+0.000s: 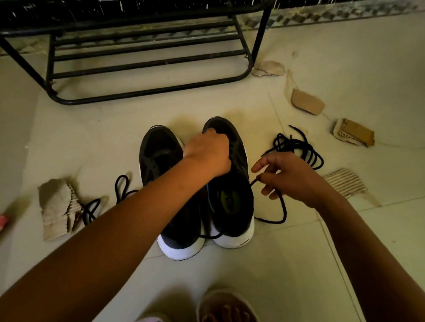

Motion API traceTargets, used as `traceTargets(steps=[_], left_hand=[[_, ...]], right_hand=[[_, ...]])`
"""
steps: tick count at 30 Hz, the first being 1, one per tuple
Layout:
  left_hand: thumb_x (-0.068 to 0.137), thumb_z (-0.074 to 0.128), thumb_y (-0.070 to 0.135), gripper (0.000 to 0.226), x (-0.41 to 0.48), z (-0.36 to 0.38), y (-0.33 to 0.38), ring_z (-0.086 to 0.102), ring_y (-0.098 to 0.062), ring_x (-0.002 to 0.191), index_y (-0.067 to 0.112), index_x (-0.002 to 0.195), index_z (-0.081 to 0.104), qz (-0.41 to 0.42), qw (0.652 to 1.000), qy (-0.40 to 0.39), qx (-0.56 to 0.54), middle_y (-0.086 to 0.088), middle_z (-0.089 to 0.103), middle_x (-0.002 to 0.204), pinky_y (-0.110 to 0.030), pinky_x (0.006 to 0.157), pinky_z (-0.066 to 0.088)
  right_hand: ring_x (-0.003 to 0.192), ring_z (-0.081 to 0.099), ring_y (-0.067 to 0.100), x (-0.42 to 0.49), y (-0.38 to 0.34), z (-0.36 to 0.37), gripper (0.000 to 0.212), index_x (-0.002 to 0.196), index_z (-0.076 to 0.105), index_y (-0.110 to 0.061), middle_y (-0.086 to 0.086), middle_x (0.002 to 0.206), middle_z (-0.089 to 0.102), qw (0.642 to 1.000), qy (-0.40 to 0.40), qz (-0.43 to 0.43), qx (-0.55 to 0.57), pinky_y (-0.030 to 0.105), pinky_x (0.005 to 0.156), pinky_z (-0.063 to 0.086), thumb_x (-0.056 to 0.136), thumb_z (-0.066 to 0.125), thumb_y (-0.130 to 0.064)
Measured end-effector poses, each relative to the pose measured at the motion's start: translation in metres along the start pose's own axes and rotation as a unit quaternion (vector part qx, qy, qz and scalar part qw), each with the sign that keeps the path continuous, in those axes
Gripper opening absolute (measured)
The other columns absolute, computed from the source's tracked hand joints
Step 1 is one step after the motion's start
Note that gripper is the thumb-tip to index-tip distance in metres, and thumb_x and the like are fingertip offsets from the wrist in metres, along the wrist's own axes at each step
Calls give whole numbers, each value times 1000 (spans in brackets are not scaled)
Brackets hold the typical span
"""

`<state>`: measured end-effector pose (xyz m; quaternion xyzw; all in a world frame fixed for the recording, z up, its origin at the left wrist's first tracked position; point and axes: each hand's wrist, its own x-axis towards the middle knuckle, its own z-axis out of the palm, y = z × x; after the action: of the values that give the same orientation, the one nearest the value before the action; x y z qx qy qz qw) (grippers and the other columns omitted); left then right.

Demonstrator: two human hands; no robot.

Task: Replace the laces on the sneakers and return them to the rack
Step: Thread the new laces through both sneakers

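Black metal shoe rack (147, 91) stands well beyond both hands. I see two black sneakers with white soles side by side, between the arms: left sneaker (158, 153) just left of the left hand (206, 153), which reaches across, fingers curled down on the front upper of the right sneaker (232, 203), gripping it. Right hand (291, 179), just right of that shoe, pinches a black lace (284, 205) that loops below it. Loose lace pile (298, 147) just beyond the right hand. Another lace (116, 189) and a cardboard scrap (55, 209) lie left of the left forearm.
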<state>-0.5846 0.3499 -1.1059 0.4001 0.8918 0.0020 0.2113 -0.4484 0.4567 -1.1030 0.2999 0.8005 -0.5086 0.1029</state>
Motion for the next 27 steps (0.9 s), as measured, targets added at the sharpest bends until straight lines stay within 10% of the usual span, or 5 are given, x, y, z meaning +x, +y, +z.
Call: traceTargets(steps=[7, 22, 27], left_hand=[[76, 71, 34, 39, 8, -13, 3, 50, -16, 57, 15, 109, 59, -13, 994, -106, -13, -7, 58, 107, -30, 68, 52], [91, 54, 8, 34, 9, -10, -11, 64, -28, 92, 17, 123, 59, -30, 971, -141, -189, -9, 45, 139, -34, 78, 57], [82, 64, 12, 24, 6, -3, -9, 62, -25, 79, 14, 106, 68, -10, 990, -77, -113, -7, 64, 103, -30, 69, 50]], right_hand=[[62, 68, 16, 1, 1, -3, 22, 89, 56, -16, 10, 76, 55, 982, 100, 9, 157, 37, 65, 58, 91, 45, 3], [55, 66, 13, 0, -2, -14, 27, 82, 47, -15, 10, 76, 53, 879, 256, -32, 401, 26, 56, 57, 95, 36, 5], [53, 65, 13, 0, 1, -17, 27, 82, 47, -16, 7, 74, 51, 861, 271, -27, 430, 27, 53, 57, 95, 36, 5]])
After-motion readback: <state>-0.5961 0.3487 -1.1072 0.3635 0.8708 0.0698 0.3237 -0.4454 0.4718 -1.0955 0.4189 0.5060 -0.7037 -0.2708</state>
